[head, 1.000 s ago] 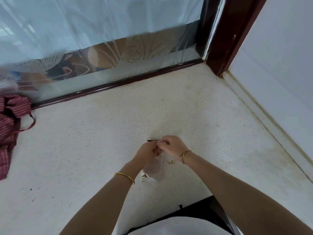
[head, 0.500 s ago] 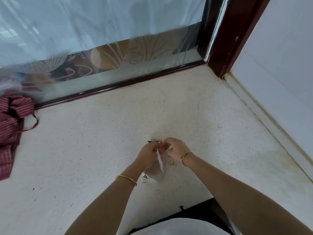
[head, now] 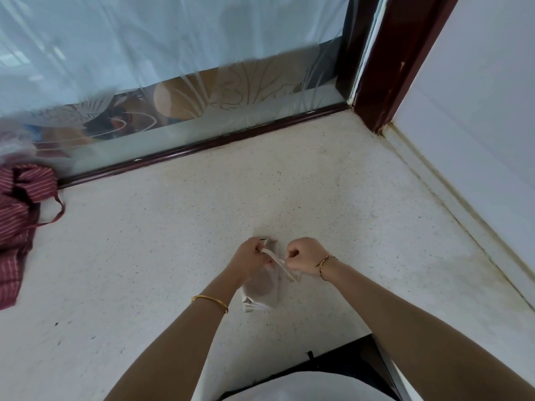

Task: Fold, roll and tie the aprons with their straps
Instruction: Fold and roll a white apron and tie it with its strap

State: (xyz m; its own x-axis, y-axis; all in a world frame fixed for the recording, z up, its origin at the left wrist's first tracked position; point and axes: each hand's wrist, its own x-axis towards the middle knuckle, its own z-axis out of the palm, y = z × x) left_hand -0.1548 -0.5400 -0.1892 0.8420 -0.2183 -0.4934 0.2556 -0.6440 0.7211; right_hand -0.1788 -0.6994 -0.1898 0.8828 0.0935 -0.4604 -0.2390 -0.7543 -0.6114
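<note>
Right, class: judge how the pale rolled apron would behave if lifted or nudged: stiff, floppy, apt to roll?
Probably soft and light: the pale rolled apron is thin cloth. Its rounded shape might roll when nudged. It could loosen if lifted, as the strap between left hand and right hand looks not yet knotted.

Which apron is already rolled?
The pale apron, rolled tight, its strap held by the left hand and right hand; the maroon striped apron lies crumpled far left.

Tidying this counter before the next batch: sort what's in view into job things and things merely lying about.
Job: rolled pale apron; strap, pinched by left hand and right hand; red striped apron, probably waiting.
Lying about: plastic bag, far left by the glass.
</note>
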